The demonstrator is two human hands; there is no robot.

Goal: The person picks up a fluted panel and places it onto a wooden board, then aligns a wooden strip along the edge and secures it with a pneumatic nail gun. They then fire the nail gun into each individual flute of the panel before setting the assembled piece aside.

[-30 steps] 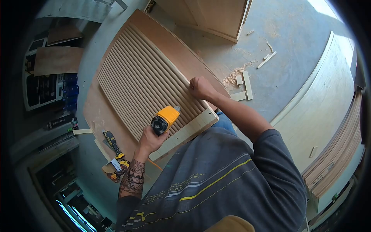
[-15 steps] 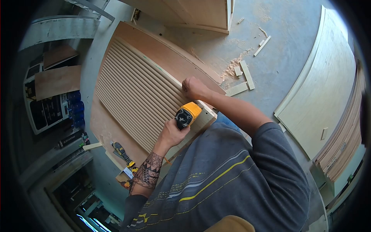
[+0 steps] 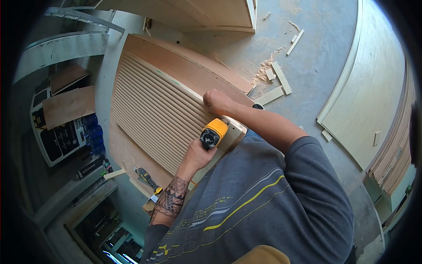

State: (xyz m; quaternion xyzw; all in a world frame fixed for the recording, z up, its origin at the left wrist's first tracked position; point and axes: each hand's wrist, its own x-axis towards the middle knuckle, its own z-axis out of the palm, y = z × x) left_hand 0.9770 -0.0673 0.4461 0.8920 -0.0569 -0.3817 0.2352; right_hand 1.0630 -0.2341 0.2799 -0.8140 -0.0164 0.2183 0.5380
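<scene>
My left hand [image 3: 198, 155] is wrapped round the handle of a yellow and black nail gun [image 3: 214, 132]. The gun's nose lies over the near right end of a fluted wooden panel [image 3: 154, 110], by its pale edge. Just beyond the gun, my right hand [image 3: 216, 102] rests closed at the panel's long far edge, its fingers curled in. Whatever those fingers hold, if anything, is hidden. Beneath the fluted panel lies a broad brown board [image 3: 176, 66], showing along the far side and on the left.
A yellow and black tool [image 3: 148, 179] lies on the board's left side. Wood offcuts [image 3: 281, 78] and shavings [image 3: 263, 70] litter the floor ahead. Large sheets [image 3: 356, 97] are stacked at right, a wooden cabinet [image 3: 206, 17] stands ahead, and boxes [image 3: 61, 136] sit at left.
The view has shifted slightly, so the surroundings sit a little differently in it. Both hands and the nail gun keep nearly the same places on the panel.
</scene>
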